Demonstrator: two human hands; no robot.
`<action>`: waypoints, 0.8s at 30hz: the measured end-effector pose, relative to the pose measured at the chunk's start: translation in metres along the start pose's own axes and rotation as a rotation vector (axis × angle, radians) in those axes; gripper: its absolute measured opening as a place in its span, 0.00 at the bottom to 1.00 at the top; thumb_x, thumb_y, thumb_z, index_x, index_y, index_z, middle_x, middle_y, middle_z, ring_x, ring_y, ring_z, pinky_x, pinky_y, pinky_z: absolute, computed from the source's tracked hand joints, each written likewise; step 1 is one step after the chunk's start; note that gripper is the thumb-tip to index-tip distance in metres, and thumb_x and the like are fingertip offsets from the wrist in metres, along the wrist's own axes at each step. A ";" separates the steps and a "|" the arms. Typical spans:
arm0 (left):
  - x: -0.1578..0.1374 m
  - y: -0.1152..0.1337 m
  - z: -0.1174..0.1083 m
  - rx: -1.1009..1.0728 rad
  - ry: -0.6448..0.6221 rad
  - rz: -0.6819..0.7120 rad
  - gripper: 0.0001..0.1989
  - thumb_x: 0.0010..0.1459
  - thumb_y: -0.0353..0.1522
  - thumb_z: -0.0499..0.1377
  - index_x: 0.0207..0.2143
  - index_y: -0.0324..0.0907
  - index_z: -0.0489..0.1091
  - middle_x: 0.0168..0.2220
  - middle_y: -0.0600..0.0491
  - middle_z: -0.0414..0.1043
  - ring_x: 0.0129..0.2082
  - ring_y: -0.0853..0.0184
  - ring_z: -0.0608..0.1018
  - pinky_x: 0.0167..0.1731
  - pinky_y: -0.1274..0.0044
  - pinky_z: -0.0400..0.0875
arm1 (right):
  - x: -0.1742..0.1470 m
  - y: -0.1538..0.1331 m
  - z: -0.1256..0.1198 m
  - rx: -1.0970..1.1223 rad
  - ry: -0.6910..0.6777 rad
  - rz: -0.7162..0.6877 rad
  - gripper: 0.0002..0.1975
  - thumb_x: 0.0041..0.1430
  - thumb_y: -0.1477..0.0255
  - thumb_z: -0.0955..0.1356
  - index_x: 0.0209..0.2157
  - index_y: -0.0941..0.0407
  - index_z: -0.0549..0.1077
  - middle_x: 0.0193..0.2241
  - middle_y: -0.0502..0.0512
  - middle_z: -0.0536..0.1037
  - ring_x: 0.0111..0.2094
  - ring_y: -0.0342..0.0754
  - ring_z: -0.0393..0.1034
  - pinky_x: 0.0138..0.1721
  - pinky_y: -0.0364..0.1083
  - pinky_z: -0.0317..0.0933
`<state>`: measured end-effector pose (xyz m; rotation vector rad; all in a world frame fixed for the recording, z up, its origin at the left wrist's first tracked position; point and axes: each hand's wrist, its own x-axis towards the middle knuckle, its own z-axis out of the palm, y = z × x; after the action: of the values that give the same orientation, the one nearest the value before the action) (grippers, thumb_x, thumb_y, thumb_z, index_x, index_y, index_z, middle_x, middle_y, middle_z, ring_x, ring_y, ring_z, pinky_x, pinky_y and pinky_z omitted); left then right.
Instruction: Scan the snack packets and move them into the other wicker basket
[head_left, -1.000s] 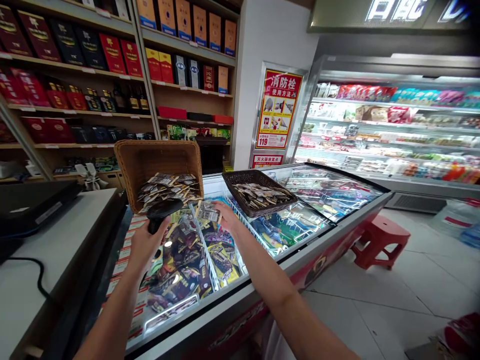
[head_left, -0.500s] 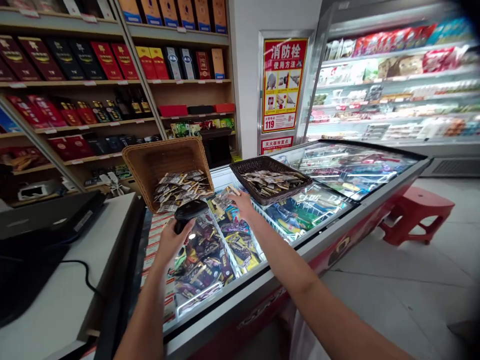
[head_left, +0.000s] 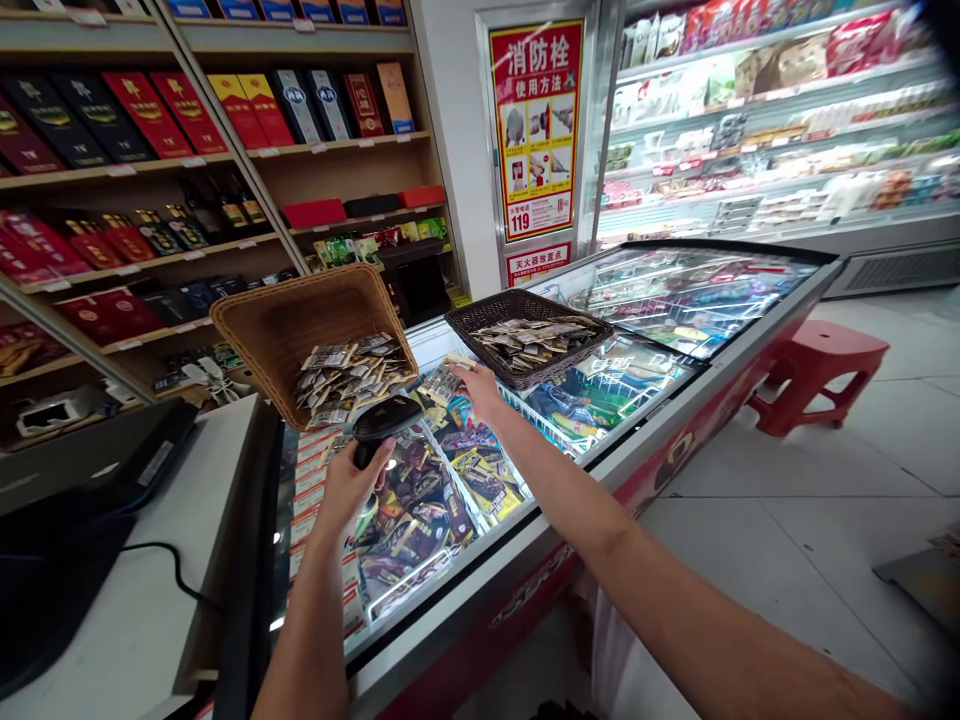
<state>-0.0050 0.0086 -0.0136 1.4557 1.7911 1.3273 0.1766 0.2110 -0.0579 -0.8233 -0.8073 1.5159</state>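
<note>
The right hand (head_left: 478, 391) pinches a small packet (head_left: 439, 386) just off the near left corner of the dark wicker basket (head_left: 475, 320), fingertips closed on it. Farther left of that basket, the left hand (head_left: 351, 488) is wrapped round the handle of a black scanner (head_left: 387, 418); the tan basket (head_left: 270, 325) also stands left of it, tilted. Over the last second the scanner's head has come closer to the packet, leaving the two held things nearly side by side, outside both baskets.

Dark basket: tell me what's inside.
The dark basket holds a loose pile of small packets. The top ones hide whatever lies lower and most of the basket's bottom.
</note>
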 end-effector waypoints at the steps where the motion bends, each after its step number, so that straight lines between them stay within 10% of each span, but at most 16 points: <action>1: 0.000 0.000 0.000 -0.001 0.000 0.004 0.21 0.54 0.50 0.69 0.27 0.44 0.68 0.19 0.57 0.67 0.18 0.70 0.68 0.20 0.77 0.60 | 0.000 0.001 0.000 -0.003 0.004 -0.008 0.06 0.57 0.73 0.77 0.37 0.55 0.81 0.29 0.49 0.78 0.23 0.40 0.64 0.22 0.41 0.63; 24: -0.007 0.012 0.005 0.024 -0.015 0.003 0.22 0.54 0.51 0.67 0.23 0.45 0.67 0.16 0.56 0.66 0.17 0.70 0.66 0.19 0.77 0.58 | -0.014 0.000 0.014 -0.086 0.014 -0.071 0.10 0.55 0.70 0.76 0.38 0.56 0.77 0.22 0.40 0.65 0.21 0.41 0.63 0.23 0.43 0.66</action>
<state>0.0069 0.0036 -0.0062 1.4782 1.8015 1.2972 0.1661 0.1966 -0.0497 -0.8590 -0.8870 1.4198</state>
